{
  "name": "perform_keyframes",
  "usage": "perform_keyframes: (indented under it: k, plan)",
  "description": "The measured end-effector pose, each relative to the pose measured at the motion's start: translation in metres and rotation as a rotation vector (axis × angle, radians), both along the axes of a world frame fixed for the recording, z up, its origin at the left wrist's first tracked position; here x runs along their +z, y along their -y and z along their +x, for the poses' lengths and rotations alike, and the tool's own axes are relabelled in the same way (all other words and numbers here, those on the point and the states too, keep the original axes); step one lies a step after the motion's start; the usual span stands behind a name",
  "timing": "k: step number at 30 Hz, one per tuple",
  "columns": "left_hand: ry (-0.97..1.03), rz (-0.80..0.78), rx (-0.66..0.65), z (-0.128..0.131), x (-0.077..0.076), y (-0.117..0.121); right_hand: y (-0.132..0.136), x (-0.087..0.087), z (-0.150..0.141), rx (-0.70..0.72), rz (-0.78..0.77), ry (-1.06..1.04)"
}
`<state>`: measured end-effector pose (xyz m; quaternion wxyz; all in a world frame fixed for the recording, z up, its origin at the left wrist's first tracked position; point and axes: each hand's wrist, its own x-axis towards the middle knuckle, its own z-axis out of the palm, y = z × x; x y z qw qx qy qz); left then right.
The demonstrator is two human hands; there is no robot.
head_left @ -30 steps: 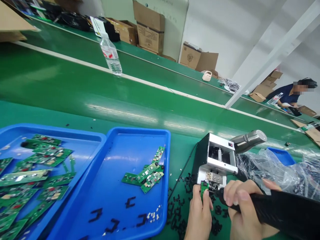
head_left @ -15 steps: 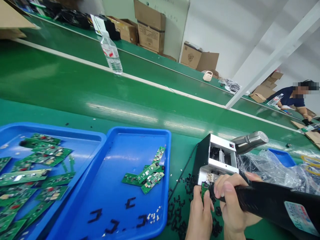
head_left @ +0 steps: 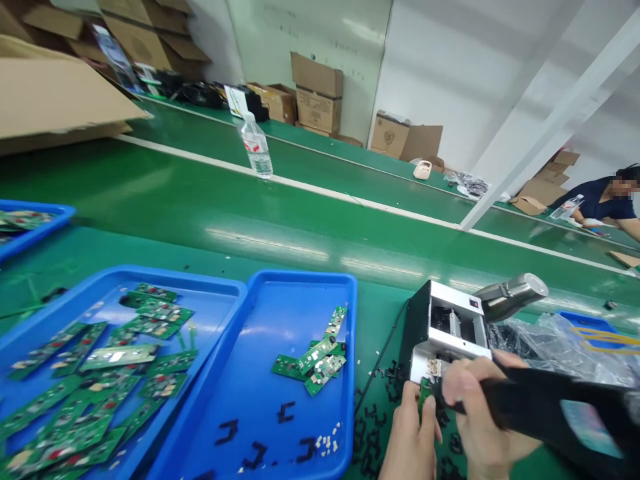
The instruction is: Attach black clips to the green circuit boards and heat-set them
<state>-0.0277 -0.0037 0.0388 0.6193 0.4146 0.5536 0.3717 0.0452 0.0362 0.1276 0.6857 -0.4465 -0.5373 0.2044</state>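
My left hand (head_left: 411, 437) pinches a small green circuit board (head_left: 425, 392) between thumb and fingers, at the front of a black-and-silver screw feeder (head_left: 445, 327). My right hand (head_left: 477, 413) is wrapped round a black electric screwdriver (head_left: 535, 403) with a pale label, lying nearly level. Its front end points at the board; my fingers hide the tip, so contact cannot be made out. Small black clips (head_left: 373, 427) are scattered on the bench left of my hands.
One blue tray (head_left: 280, 287) holds several boards, black clips and white bits; another blue tray (head_left: 100, 280) is heaped with boards. A steel flask (head_left: 515, 293) and clear plastic bags (head_left: 540, 343) lie behind the feeder. A water bottle (head_left: 257, 148) stands farther back. Far right, a person (head_left: 600, 200) leans over.
The view has swung left, so the trays, feeder and hands appear farther right and lower. Both hands keep their holds on the board and screwdriver.
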Motion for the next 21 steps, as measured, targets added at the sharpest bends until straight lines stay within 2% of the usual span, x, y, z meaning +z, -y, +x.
perform_keyframes:
  k: [2, 4, 5, 8, 11, 13, 15, 16, 18, 20, 21]
  plan:
    - [-0.08, 0.08, -0.155, -0.033, 0.011, -0.007, 0.007, 0.009, 0.007, -0.033, 0.063, -0.174]
    - [-0.186, 0.097, -0.334, -0.073, 0.026, -0.02, 0.016, 0.01, 0.018, -0.09, 0.041, -0.267]
    - [-0.231, 0.065, -0.399, -0.091, 0.034, -0.03, 0.019, 0.007, 0.024, -0.113, -0.002, -0.27]
    - [-0.441, 0.19, -0.487, -0.126, 0.056, -0.086, 0.025, -0.011, 0.037, -0.142, -0.16, -0.192]
    - [-0.521, 0.253, -0.514, -0.12, 0.068, -0.166, 0.025, -0.028, 0.035, -0.161, -0.283, -0.094]
    - [-0.596, 0.333, -0.452, -0.105, 0.073, -0.217, 0.025, -0.034, 0.03, -0.173, -0.355, -0.041]
    - [-0.699, 0.437, -0.34, -0.093, 0.077, -0.251, 0.028, -0.039, 0.025, -0.215, -0.358, -0.008]
    - [-0.749, 0.488, -0.285, -0.091, 0.078, -0.26, 0.032, -0.042, 0.023, -0.266, -0.304, -0.007]
    - [-0.82, 0.591, -0.222, -0.094, 0.076, -0.256, 0.042, -0.053, 0.021, -0.396, -0.146, -0.01]
    - [-0.843, 0.681, -0.24, -0.107, 0.069, -0.228, 0.055, -0.068, 0.018, -0.491, -0.043, 0.053]
    - [-0.844, 0.711, -0.272, -0.117, 0.063, -0.208, 0.061, -0.076, 0.015, -0.481, -0.044, 0.129]
